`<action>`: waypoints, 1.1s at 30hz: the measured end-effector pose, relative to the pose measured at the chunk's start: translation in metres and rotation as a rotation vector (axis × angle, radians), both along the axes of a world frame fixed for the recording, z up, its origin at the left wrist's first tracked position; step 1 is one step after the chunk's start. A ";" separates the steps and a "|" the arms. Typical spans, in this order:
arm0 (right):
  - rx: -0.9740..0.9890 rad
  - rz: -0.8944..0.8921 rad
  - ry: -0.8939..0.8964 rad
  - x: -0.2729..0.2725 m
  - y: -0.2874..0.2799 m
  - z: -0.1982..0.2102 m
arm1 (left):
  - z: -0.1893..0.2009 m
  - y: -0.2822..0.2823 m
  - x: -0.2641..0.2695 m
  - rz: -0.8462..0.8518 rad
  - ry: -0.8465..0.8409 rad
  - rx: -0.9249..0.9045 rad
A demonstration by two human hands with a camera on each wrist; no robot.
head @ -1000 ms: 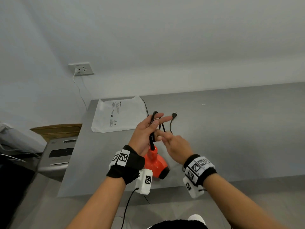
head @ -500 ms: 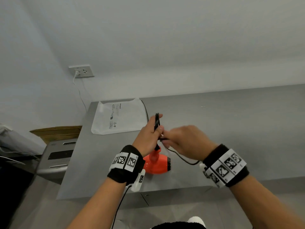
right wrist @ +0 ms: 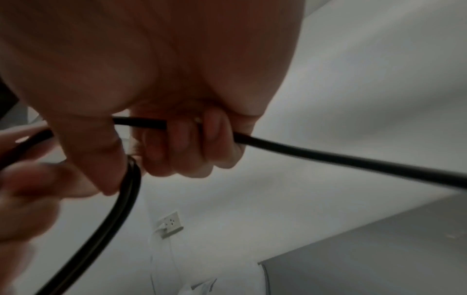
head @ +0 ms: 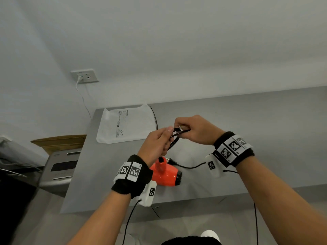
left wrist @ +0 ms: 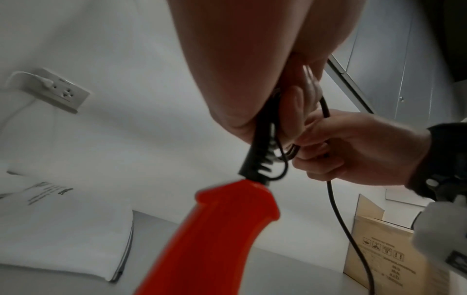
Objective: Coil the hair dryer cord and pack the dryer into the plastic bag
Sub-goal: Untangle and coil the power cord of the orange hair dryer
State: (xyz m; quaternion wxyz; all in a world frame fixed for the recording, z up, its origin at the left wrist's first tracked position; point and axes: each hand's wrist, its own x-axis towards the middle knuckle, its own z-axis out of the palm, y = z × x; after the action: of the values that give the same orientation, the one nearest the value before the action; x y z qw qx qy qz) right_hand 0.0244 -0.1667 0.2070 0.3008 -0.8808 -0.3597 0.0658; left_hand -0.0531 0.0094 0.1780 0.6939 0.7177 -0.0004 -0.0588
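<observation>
An orange hair dryer with a black nozzle lies on the grey table near its front edge, its handle pointing up at my hands. My left hand grips several loops of the black cord just above the handle. My right hand curls round the cord and holds a strand against those loops. The plug end rests on the table beside the dryer. The white plastic bag lies flat at the table's back left corner.
A wall socket with a white cable plugged in sits above the table's left end. A cardboard box and a grey appliance stand left of the table. Another cardboard box shows in the left wrist view.
My right hand has swung up and away from me, carrying the cord over the loops in my left hand. The slack cord now lies on the table with the plug beside the dryer.
</observation>
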 end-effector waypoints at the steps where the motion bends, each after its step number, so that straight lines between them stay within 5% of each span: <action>1: 0.043 -0.022 0.078 0.002 -0.001 0.001 | 0.000 0.002 -0.001 -0.018 0.013 0.004; 6: 0.320 -0.074 0.485 0.001 0.005 -0.016 | -0.004 0.008 -0.002 -0.118 0.041 -0.078; 8: 0.433 -0.139 0.523 -0.005 0.014 -0.034 | -0.005 0.010 0.000 -0.098 0.031 -0.159; 13: 0.266 -0.323 0.257 -0.041 0.038 -0.094 | -0.011 0.011 0.002 0.002 -0.039 -0.332; 17: -0.155 -0.138 0.205 -0.066 0.039 -0.097 | -0.016 0.014 0.003 0.032 -0.029 -0.380; 21: -0.388 0.101 -0.098 -0.075 0.026 -0.062 | -0.019 0.015 0.007 0.046 -0.048 -0.151; 26: -0.189 0.150 -0.466 -0.051 0.009 -0.005 | -0.016 0.008 0.005 -0.009 -0.038 0.226; 29: -0.125 -0.022 -0.342 -0.029 0.000 0.009 | -0.006 0.002 0.002 -0.069 -0.010 0.109; 33: -0.009 -0.023 0.103 -0.018 0.001 -0.001 | -0.006 -0.003 0.003 -0.009 0.053 -0.028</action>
State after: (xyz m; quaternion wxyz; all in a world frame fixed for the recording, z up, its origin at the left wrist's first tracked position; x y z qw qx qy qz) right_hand 0.0062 -0.1661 0.2063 0.3157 -0.8817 -0.3332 0.1089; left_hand -0.0497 0.0068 0.1718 0.7033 0.7061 0.0137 -0.0811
